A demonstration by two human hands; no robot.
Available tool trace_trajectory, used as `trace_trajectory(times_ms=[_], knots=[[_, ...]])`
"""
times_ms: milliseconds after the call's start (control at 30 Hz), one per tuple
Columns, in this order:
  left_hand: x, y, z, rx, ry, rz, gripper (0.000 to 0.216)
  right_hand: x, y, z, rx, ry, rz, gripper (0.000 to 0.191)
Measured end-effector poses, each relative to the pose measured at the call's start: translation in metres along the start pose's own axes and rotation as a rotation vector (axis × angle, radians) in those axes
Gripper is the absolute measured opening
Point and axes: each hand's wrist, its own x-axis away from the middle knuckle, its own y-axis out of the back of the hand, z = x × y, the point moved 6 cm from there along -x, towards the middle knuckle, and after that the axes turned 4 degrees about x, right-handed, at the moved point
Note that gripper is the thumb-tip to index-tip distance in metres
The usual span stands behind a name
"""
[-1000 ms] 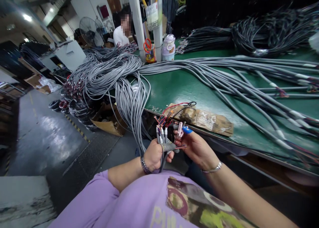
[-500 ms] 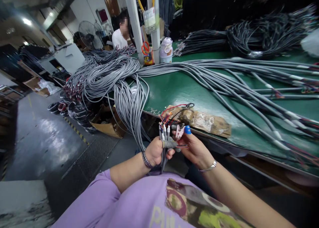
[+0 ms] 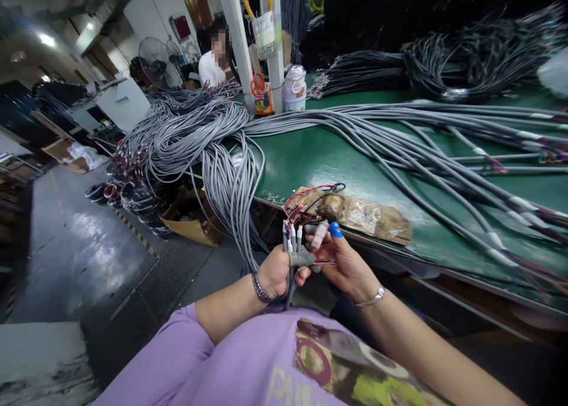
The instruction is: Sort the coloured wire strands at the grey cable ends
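My left hand [image 3: 276, 270] is closed around several grey cables [image 3: 291, 240]. White sleeves mark the cable tops, and a tangle of thin coloured wires [image 3: 293, 213] fans out above them. Grey wrapping covers the thumb of that hand. Close on its right is my right hand [image 3: 348, 267], its fingers curled and its thumb, capped in blue, near a finger wrapped in pale pink. Some thin red and blue wires [image 3: 326, 263] cross from the left thumb to the right palm. Whatever lies between the right fingertips is hidden.
A taped cardboard strip [image 3: 368, 216] lies along the green table's [image 3: 306, 169] front edge. Grey cables [image 3: 355, 122] stretch across it, and a big bundle [image 3: 231, 175] hangs over the left side. Scissors [image 3: 257, 84] and a purple cup [image 3: 295, 89] stand by the post. A person [image 3: 212, 68] sits behind.
The pink-wrapped right finger has shifted and turned slightly beside the blue-capped thumb. My left hand keeps its hold on the cables, nearly unmoved.
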Motion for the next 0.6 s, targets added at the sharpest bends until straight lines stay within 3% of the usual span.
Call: trace_trajectory(times_ms=[167,300,600], knots=[[0.016,0.002,0.000,-0.060,-0.045,-0.027,0.038,0.004,0.001,-0.001,-0.010,-0.080,0.028,0.042],[0.026,0.004,-0.001,-0.059,-0.096,-0.101,0.039,0.004,0.003,0.003,0.023,-0.057,0.024,0.034],[0.017,-0.002,-0.002,0.072,-0.175,-0.195,0.028,0.002,0.004,0.006,0.047,0.028,-0.024,0.031]])
